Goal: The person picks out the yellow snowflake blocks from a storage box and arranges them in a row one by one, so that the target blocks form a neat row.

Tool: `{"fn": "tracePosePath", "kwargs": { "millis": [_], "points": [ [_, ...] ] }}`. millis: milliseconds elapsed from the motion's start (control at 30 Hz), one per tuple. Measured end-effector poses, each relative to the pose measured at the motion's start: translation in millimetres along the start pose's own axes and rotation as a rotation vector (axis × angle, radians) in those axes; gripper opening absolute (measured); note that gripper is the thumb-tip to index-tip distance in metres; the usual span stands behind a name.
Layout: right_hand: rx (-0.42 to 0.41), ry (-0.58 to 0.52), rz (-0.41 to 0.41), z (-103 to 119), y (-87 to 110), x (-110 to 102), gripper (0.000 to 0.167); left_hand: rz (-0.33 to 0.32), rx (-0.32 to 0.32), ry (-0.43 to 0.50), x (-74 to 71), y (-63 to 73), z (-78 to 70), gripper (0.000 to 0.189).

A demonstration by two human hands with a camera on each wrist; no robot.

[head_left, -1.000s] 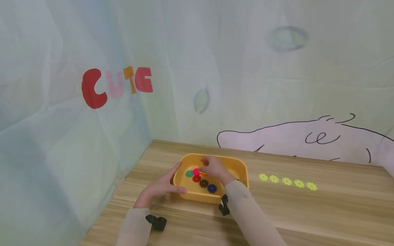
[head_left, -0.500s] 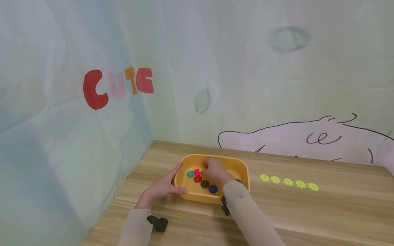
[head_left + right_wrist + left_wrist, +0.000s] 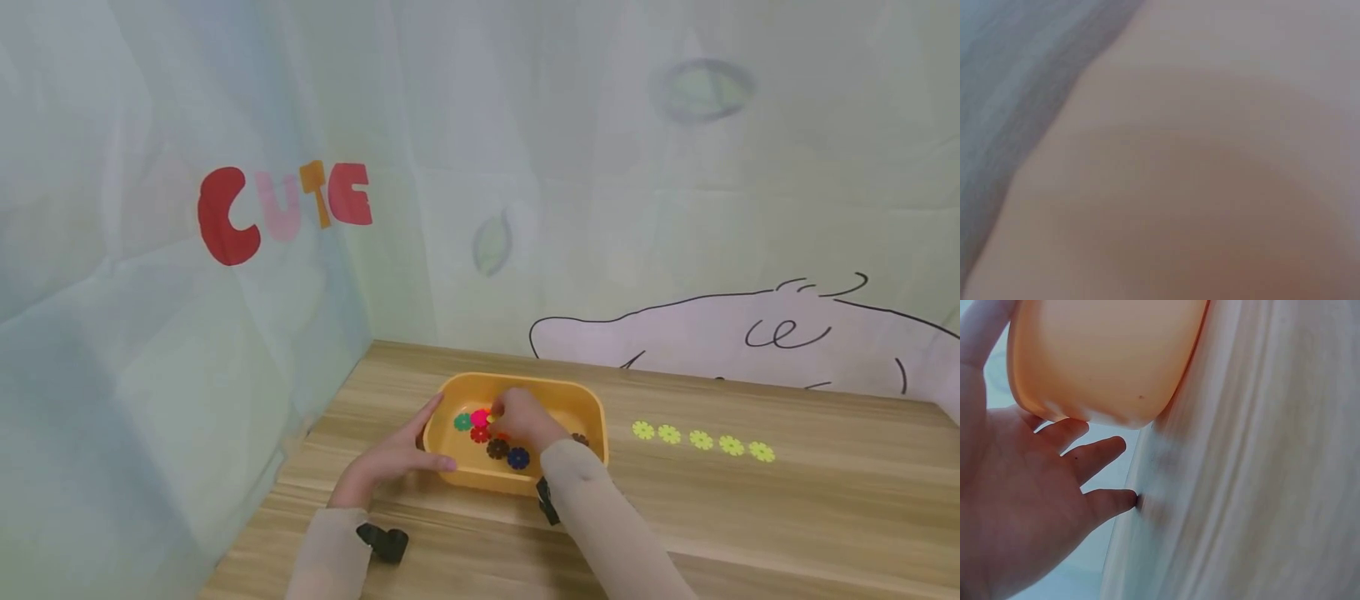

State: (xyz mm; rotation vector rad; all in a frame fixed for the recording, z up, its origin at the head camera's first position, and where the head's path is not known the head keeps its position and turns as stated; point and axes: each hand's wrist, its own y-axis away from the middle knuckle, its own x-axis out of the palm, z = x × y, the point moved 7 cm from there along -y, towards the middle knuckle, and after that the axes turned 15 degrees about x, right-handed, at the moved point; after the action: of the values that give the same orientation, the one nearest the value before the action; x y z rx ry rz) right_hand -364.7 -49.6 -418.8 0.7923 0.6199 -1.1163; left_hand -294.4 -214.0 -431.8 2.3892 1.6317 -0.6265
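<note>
A yellow plastic tub [image 3: 487, 481] stands on the table in the head view, with flower-shaped plastic discs inside. My left hand [image 3: 390, 457] spans its left end, thumb at the near rim. In the left wrist view its spread fingers [image 3: 1100, 459] lie against and beside the tub wall [image 3: 1110, 362]. Inside the tub, my right hand [image 3: 521, 414] pinches a yellow flower disc [image 3: 491, 419], mostly hidden by the fingers. Around those fingertips lie a pink disc [image 3: 480, 418], a green disc [image 3: 462, 422] and a red disc [image 3: 479, 433]. The right wrist view is blurred.
A brown disc [image 3: 497, 449] and a blue disc [image 3: 518, 458] lie near the tub's front. Another brown disc [image 3: 580, 439] is at its right end. Several yellow-green discs [image 3: 701, 440] form a row on the table at right. Printed cloth walls [image 3: 435, 275] enclose the table.
The right hand's fingertips have shifted slightly among the discs, and the pink disc beside them shows more fully. The left hand stays at the tub's left end.
</note>
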Motion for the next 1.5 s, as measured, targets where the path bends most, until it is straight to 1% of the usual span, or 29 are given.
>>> {"fn": "tracePosePath", "kwargs": {
  "millis": [100,200,367,467,567,700,867,1033,1200,1367,1500],
  "points": [
    [0.011,-0.007,0.010,-1,0.3,1,0.018,0.003,0.002,-0.004,-0.1,0.1,0.1,0.107],
    [0.017,-0.011,0.010,-1,0.7,0,0.020,0.001,0.000,-0.004,0.0,-0.4,0.6,0.107],
    [0.006,0.007,-0.003,0,1.3,-2,0.025,-0.008,0.004,-0.013,-0.2,-2.3,0.8,0.108],
    [-0.007,0.006,-0.004,2,2.5,-2,0.026,-0.012,-0.002,0.007,0.2,-2.3,1.4,0.108],
    [-0.005,-0.018,0.002,4,3.7,-2,0.028,-0.012,-0.007,0.025,0.5,-1.4,1.3,0.107],
    [-0.004,-0.049,0.007,5,4.4,-2,0.030,-0.005,-0.008,0.006,0.7,0.2,0.1,0.107],
    [-0.048,-0.082,-0.005,9,8.1,-9,0.032,0.003,-0.018,-0.012,0.7,1.2,-0.8,0.106],
    [-0.108,-0.120,-0.036,11,16.8,-26,0.032,0.005,-0.012,-0.014,0.8,0.9,-4.0,0.106],
    [-0.136,-0.152,-0.055,7,33.8,-49,0.034,-0.001,-0.008,-0.020,1.3,1.8,-6.0,0.107],
    [-0.175,-0.109,-0.111,-6,52.9,-74,0.037,-0.007,-0.001,-0.003,1.4,1.5,-4.1,0.108],
    [-0.197,-0.083,-0.140,-24,66.8,-91,0.037,-0.009,0.006,0.001,1.1,1.1,-3.5,0.108]
  ]
}}
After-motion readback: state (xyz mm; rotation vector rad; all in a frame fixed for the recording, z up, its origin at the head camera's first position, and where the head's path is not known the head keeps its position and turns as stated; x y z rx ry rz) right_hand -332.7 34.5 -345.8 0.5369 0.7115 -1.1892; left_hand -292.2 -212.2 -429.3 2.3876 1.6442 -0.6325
